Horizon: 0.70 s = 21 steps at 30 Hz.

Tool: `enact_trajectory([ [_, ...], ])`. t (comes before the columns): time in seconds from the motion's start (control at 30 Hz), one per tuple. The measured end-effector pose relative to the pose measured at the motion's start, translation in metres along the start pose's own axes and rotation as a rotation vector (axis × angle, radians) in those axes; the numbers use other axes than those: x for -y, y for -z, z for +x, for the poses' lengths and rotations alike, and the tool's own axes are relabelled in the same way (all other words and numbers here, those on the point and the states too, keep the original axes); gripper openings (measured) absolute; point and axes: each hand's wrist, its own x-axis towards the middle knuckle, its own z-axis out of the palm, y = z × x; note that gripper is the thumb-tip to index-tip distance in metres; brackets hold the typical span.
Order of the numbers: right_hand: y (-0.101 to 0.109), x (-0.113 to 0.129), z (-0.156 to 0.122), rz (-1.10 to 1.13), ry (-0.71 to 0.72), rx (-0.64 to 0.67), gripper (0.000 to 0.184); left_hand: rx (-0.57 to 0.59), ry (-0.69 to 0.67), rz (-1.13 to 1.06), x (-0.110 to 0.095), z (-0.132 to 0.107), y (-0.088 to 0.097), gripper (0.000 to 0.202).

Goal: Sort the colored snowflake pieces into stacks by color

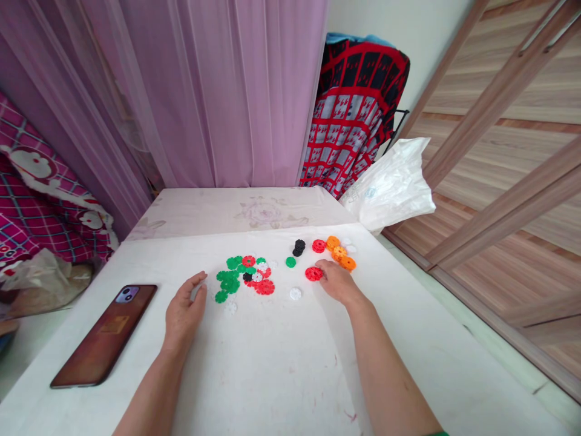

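Forearms extended nearest the camera over the bench; the left hand was empty and loosely parted, just left of the mixed discs. The right hand touched red discs toward the bench's far right corner, at their rim, presumably because they were thin; pinch or contact could not be told. The phone sat near the left edge, apparently sparing working room.

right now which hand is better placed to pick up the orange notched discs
Probably the right hand: it touches red notched discs just beside the orange notched discs, while the left hand is farther off, left of the green notched discs.
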Motion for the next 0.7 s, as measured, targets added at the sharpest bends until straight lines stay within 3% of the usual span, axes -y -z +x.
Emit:
enact_trajectory([
  [0.4, 0.002, 0.004, -0.001, -0.021, -0.008, 0.023, 0.033, -0.001, 0.012, -0.022, -0.002, -0.001, 0.0, 0.039],
  [0.53, 0.007, 0.005, -0.004, -0.002, -0.02, -0.032, 0.037, -0.002, 0.016, -0.042, 0.0, -0.001, -0.002, 0.039],
  [0.63, 0.012, 0.02, -0.003, 0.034, 0.004, -0.134, 0.038, 0.002, 0.007, -0.055, 0.0, -0.001, -0.003, 0.038],
  [0.7, 0.013, 0.038, 0.002, 0.051, 0.104, -0.158, 0.034, -0.003, -0.006, -0.063, 0.001, 0.0, -0.003, 0.037],
])
